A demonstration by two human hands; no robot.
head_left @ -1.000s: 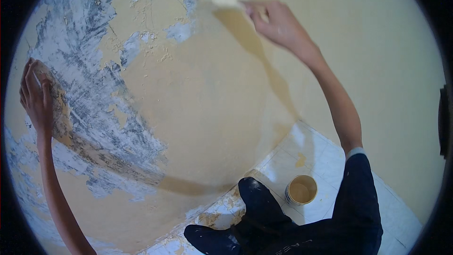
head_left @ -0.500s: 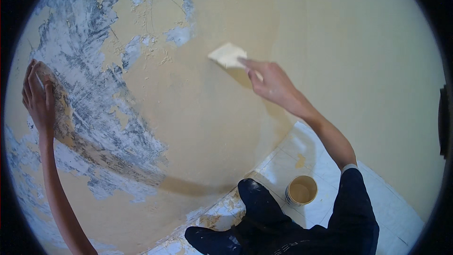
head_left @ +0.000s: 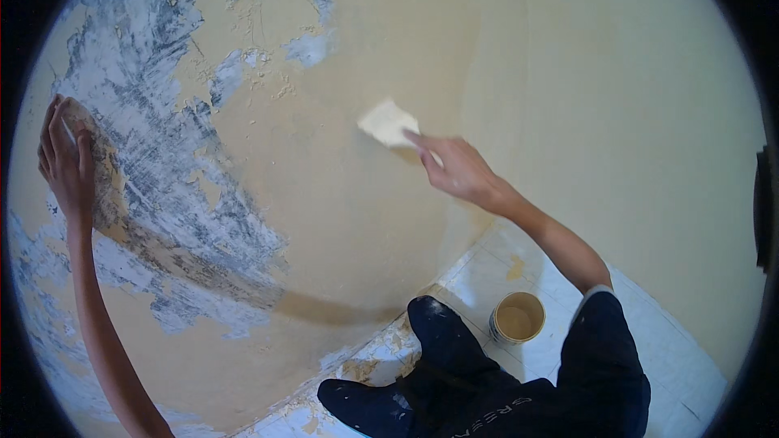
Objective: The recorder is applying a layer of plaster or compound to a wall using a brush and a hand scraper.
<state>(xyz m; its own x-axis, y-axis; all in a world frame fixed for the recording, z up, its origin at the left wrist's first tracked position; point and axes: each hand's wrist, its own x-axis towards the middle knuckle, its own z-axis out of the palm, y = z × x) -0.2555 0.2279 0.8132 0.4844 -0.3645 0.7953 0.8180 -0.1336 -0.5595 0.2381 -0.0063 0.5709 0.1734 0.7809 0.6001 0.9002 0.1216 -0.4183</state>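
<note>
My right hand [head_left: 461, 167] is closed round the handle of a wide flat brush [head_left: 389, 123], its cream-coloured head up against the beige wall [head_left: 324, 195]. A darker, damp-looking patch surrounds it. Far to the left, my left hand [head_left: 68, 154] leans on the wall with its fingers stretched upward and the thumb apart. A thin white sliver shows between thumb and forefinger; I cannot tell what it is. Beside that hand lies a bare grey-white patch [head_left: 154, 122] where the coating is gone.
A round bucket [head_left: 518, 318] with beige liquid stands on the white tiled floor [head_left: 479, 284], right of my dark shoes [head_left: 442, 332]. Peeled flakes [head_left: 361, 369] litter the floor along the wall's foot. Ragged bits of loose coating [head_left: 280, 89] cling to the wall. A dark object [head_left: 761, 209] shows at the right rim.
My right hand and the brush have moved a little down the wall. The left hand stays in almost the same place.
</note>
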